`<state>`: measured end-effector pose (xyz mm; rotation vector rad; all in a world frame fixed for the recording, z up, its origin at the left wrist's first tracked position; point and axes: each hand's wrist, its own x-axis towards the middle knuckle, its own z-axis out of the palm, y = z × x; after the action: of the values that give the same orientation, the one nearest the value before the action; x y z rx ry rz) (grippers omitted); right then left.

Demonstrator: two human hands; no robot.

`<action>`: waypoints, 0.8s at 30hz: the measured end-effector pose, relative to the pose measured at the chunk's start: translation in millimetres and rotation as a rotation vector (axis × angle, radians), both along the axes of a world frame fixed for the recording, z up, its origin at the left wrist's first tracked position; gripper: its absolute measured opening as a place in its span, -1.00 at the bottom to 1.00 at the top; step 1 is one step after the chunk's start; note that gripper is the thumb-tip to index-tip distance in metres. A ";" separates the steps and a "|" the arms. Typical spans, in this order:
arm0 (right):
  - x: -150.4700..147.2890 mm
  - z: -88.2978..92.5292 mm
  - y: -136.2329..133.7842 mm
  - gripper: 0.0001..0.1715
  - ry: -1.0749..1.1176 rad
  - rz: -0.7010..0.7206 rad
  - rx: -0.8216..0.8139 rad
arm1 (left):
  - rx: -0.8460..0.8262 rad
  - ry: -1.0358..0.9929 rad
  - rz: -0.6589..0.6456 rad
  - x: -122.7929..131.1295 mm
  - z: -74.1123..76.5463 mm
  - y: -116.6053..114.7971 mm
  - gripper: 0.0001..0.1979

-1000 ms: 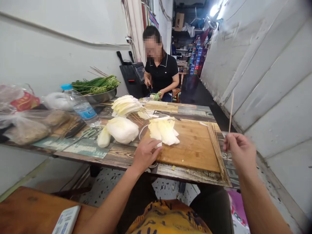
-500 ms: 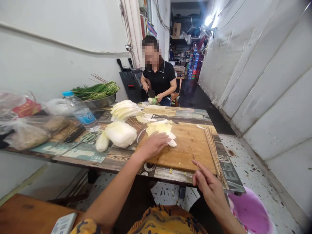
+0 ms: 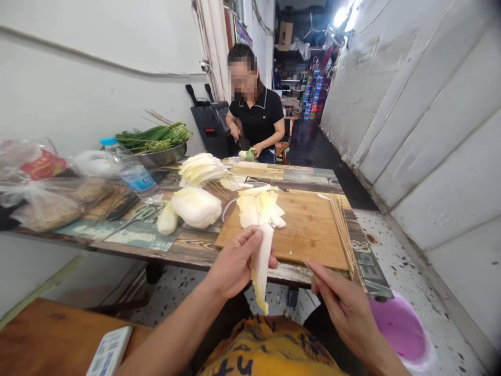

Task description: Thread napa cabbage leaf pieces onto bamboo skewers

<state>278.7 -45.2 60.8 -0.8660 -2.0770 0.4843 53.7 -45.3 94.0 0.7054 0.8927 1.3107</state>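
Observation:
My left hand point(image 3: 240, 261) is closed on a long strip of napa cabbage leaf point(image 3: 263, 253), raised at the near edge of the cutting board point(image 3: 309, 222). At the board's front right, my right hand point(image 3: 340, 297) pinches a thin bamboo skewer point(image 3: 307, 263); only a short bit of it shows clearly. More cut cabbage pieces point(image 3: 254, 206) lie on the board's left part, just beyond my left hand. A bundle of bamboo skewers point(image 3: 344, 237) rests along the board's right edge. Left of the board sits a whole cabbage heart point(image 3: 198, 208) beside a smaller one point(image 3: 167, 219).
Stacked cabbage leaves point(image 3: 201, 168) lie farther back. A water bottle point(image 3: 135, 175), scissors point(image 3: 144, 210), plastic bags point(image 3: 47, 203) and a metal bowl of greens point(image 3: 162, 155) stand at left. Across the table a person point(image 3: 256, 120) holds a cleaver and a vegetable. A pink tub point(image 3: 403, 329) is at lower right.
My left hand has lifted a cabbage strip off the pile and brought it toward me. The skewer in my right hand now points differently and shows less.

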 end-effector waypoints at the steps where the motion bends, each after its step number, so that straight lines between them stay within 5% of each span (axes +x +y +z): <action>1: -2.6 -0.4 1.0 -0.57 -0.009 0.012 0.003 | -0.065 -0.064 -0.007 2.9 -6.3 1.1 -0.72; 6: -7.5 -9.1 5.6 -0.64 -0.073 -0.025 -0.023 | -0.219 -0.204 -0.100 2.0 -24.5 3.4 -0.81; 24: 31.4 3.1 -4.8 -0.54 -0.355 -0.054 0.127 | -0.214 -0.302 -0.097 -6.7 -33.5 1.7 -0.77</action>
<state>310.1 -50.0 63.9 -0.9852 -2.3678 0.1739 47.1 -43.6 60.6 0.3670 0.7301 1.1768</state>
